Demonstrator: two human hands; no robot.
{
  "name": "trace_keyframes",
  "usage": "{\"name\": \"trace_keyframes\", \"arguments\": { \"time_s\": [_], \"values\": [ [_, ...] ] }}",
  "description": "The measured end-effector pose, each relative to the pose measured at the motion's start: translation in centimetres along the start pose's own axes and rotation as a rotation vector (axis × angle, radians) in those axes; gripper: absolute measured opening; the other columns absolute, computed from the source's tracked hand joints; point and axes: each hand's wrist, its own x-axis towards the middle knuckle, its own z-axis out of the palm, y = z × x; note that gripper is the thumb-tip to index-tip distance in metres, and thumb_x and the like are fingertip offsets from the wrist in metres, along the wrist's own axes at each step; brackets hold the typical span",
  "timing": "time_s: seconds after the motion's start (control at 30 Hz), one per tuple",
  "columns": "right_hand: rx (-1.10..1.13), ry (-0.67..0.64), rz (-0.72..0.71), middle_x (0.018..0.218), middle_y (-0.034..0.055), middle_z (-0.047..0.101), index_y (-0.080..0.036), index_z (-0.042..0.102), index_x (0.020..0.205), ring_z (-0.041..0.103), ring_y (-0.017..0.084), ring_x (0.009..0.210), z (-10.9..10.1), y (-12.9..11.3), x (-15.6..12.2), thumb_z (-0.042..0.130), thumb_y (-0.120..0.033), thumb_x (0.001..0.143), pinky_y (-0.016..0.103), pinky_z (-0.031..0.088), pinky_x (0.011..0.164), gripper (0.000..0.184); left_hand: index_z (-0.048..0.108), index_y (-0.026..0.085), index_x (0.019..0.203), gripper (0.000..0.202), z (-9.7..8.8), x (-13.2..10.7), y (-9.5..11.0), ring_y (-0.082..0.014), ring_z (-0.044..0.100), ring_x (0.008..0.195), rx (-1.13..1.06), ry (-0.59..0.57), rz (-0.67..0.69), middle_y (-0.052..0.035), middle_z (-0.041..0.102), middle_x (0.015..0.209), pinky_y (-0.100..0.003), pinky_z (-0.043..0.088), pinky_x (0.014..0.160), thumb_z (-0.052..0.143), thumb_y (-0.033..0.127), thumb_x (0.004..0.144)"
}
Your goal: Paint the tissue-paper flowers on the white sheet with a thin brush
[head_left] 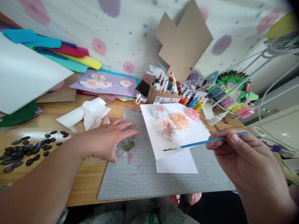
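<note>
A blue paintbrush (193, 144) is pinched in my right hand (247, 158), its dark, green-tinged tip pointing left above a white sheet of paper (149, 130). Fluffy pink, orange and pale blue paper flowers, among them an orange one (179, 121), sit on that sheet. A second white paper (176, 163) shows under its near edge. My left hand (109, 137) has its fingers spread over the left side of the grey cutting mat (144, 183). Just by its fingers is a small clear dish of green paint (129, 145); part of the clear plastic is hidden by the hand.
Black pebbles (28, 151) lie at the left, with a white tissue roll (74, 116) behind my left hand. At the back are a purple sheet with paper flowers (114, 90), a cardboard pen box (161, 97) and paint tubes (192, 102). A white glue bottle (216, 119) lies at right.
</note>
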Motion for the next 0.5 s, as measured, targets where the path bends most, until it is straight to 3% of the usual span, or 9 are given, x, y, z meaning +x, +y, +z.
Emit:
{"name": "trace_keyframes", "arguments": {
  "time_s": [0.17, 0.27, 0.33, 0.4, 0.5],
  "values": [
    [0.065, 0.112, -0.009, 0.066, 0.0022, 0.059, -0.023, 0.069, 0.07, 0.057, 0.013, 0.057, -4.4, -1.1, 1.3, 0.076, -0.026, 0.073, 0.027, 0.053, 0.055, 0.008, 0.029, 0.045, 0.144, 0.105, -0.3, 0.1, -0.4, -0.0446, 0.014, 0.144, 0.013, 0.003, -0.059, -0.0059, 0.021, 0.159, -0.076, 0.005, 0.106, 0.079, 0.03, 0.053],
    [0.106, 0.114, 0.022, 0.063, 0.0021, 0.059, -0.024, 0.069, 0.071, 0.059, 0.013, 0.059, -6.1, -1.0, 2.4, 0.075, -0.025, 0.074, 0.025, 0.053, 0.056, 0.006, 0.022, 0.042, 0.147, 0.108, -1.1, -0.2, -0.5, -0.0431, 0.015, 0.144, 0.045, 0.083, -0.082, -0.0062, 0.017, 0.16, -0.074, 0.009, 0.108, 0.079, 0.033, 0.056],
    [0.125, 0.101, 0.042, 0.063, 0.0025, 0.06, -0.023, 0.069, 0.071, 0.06, 0.014, 0.06, -6.9, -0.7, 3.0, 0.075, -0.024, 0.074, 0.026, 0.054, 0.058, 0.007, 0.021, 0.039, 0.148, 0.099, -1.9, -0.7, -0.2, -0.0402, 0.02, 0.143, 0.043, 0.141, -0.041, -0.0039, 0.018, 0.16, -0.067, 0.016, 0.111, 0.076, 0.042, 0.065],
    [0.139, 0.091, 0.046, 0.065, 0.0028, 0.062, -0.023, 0.069, 0.07, 0.062, 0.014, 0.061, -7.4, -0.3, 3.6, 0.075, -0.025, 0.074, 0.026, 0.054, 0.058, 0.008, 0.035, 0.039, 0.141, 0.076, -2.6, -1.4, 0.7, -0.0363, 0.037, 0.135, 0.022, 0.222, -0.026, 0.0022, 0.036, 0.153, -0.055, 0.033, 0.108, 0.067, 0.052, 0.073],
    [0.142, 0.084, 0.028, 0.068, 0.0023, 0.064, -0.024, 0.069, 0.07, 0.063, 0.014, 0.06, -7.8, 0.5, 4.4, 0.076, -0.027, 0.073, 0.026, 0.055, 0.058, 0.008, 0.06, 0.044, 0.108, 0.027, -2.4, -2.8, 3.0, -0.0247, 0.061, 0.103, -0.053, 0.395, 0.008, 0.0114, 0.068, 0.112, -0.036, 0.049, 0.09, 0.054, 0.045, 0.082]
  ]
}}
